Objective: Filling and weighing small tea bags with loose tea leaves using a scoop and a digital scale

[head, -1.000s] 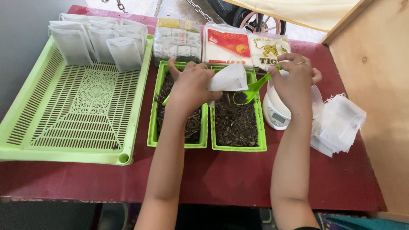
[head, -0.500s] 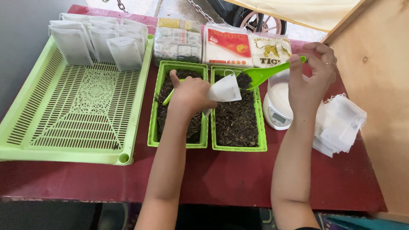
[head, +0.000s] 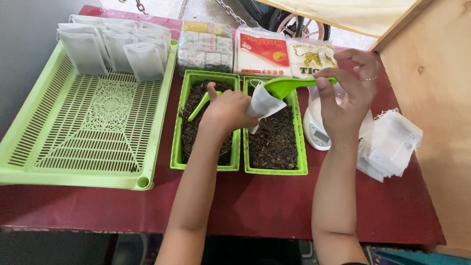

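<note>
My left hand [head: 226,110] grips a small white paper bag [head: 264,104] and holds it over the right green tray [head: 300,147] of dark loose tea. My right hand [head: 347,96] pinches the handle of a green plastic scoop [head: 287,86], whose bowl rests at the mouth of the bag. A second green scoop [head: 198,106] lies in the left green tray [head: 176,142] of tea, just beside my left hand.
A large green slotted tray [head: 78,142] at left carries several filled white bags [head: 115,46] along its far edge. A white scale [head: 318,131] and a pile of empty white bags [head: 390,145] lie at right. Packaged goods [head: 260,51] line the back. A wooden panel [head: 436,113] bounds the right.
My right hand lifted the green scoop out of the tea, raised it, then brought its bowl left to the mouth of the bag. My left hand stayed over the trays.
</note>
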